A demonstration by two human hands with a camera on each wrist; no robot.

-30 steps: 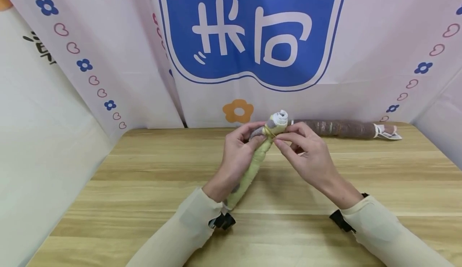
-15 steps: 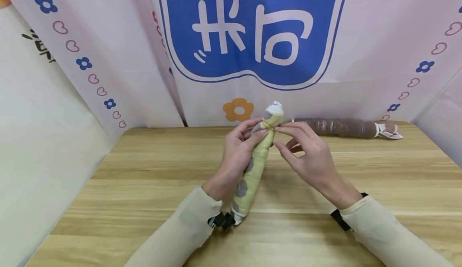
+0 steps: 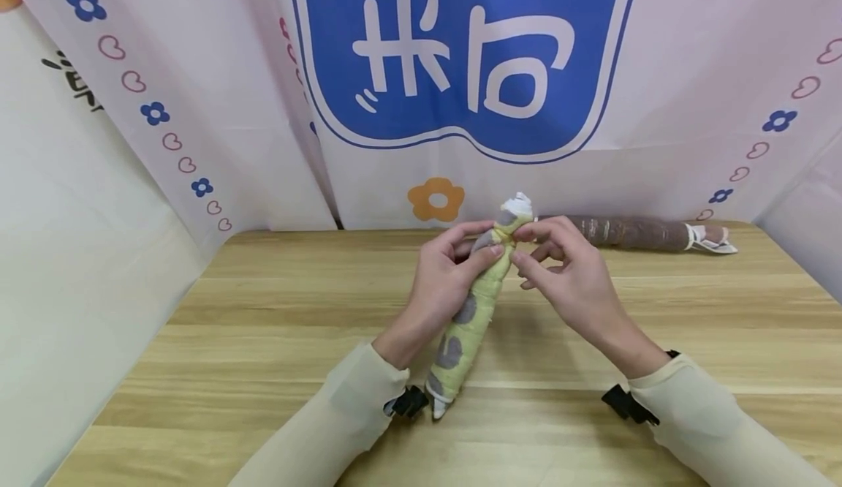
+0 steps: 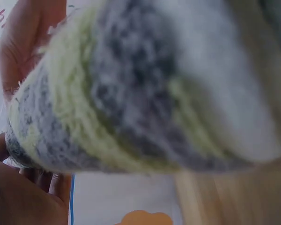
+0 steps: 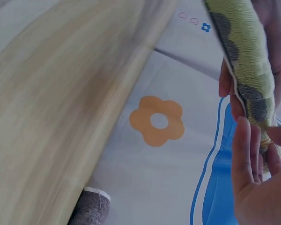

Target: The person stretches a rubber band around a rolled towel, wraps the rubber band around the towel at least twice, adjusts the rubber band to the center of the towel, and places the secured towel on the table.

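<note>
A rolled towel [image 3: 465, 326], yellow-green with grey spots, slants up from the table between my hands. Its white upper end [image 3: 517, 205] points toward the backdrop. Below that end, a thin yellowish rubber band [image 3: 503, 234] circles the roll and cinches it. My left hand [image 3: 447, 271] grips the roll just under the band, thumb on the near side. With curled fingertips, my right hand [image 3: 569, 275] pinches at the band from the right; the exact contact is partly hidden. The roll fills much of the left wrist view, blurred. In the right wrist view, both hands surround its banded end.
A brown rolled towel [image 3: 638, 233] lies along the table's back edge, at the right. The wooden table [image 3: 263, 341] extends around the hands. Close behind it hangs a printed backdrop [image 3: 381, 187]. Dark wrist straps [image 3: 628, 404] sit at the cuffs.
The roll's lower end has swung toward me, showing more of its length. The right fingers opened off the band half a second ago and now close at it again. Both hands shifted slightly right.
</note>
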